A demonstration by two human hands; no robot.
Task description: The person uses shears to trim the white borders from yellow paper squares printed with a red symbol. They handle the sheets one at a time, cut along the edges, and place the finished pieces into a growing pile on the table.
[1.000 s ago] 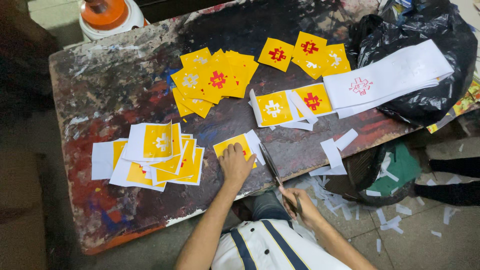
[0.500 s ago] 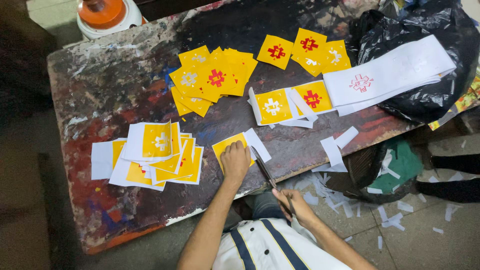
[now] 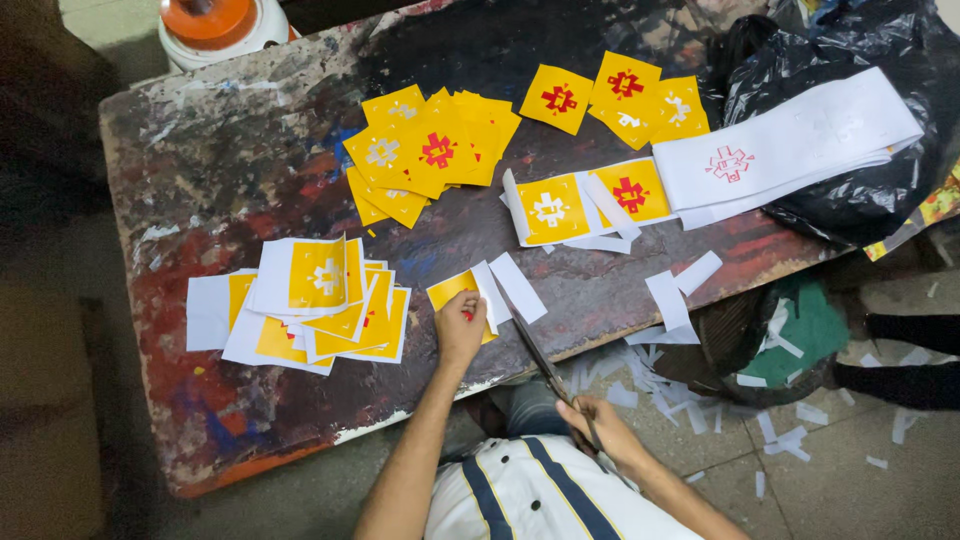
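My left hand [image 3: 459,328] presses down on a yellow paper square with white margins [image 3: 450,288] near the table's front edge. My right hand [image 3: 603,432] is off the table's edge and grips the handles of a pair of scissors [image 3: 537,357]. The blades point up toward that square, beside a loose white strip [image 3: 517,287]. A pile of uncut yellow squares with white borders [image 3: 305,310] lies just left of my left hand.
Trimmed yellow squares with red or white emblems [image 3: 432,150] are spread over the paint-stained table [image 3: 220,180]. Long white sheets [image 3: 800,150] rest on a black plastic bag [image 3: 850,60] at right. White offcuts [image 3: 680,295] litter the table edge and floor. An orange-topped container [image 3: 212,25] stands behind.
My left hand has slid a little up and right on the yellow square. The scissors have stayed at its right edge, and my right hand has barely moved.
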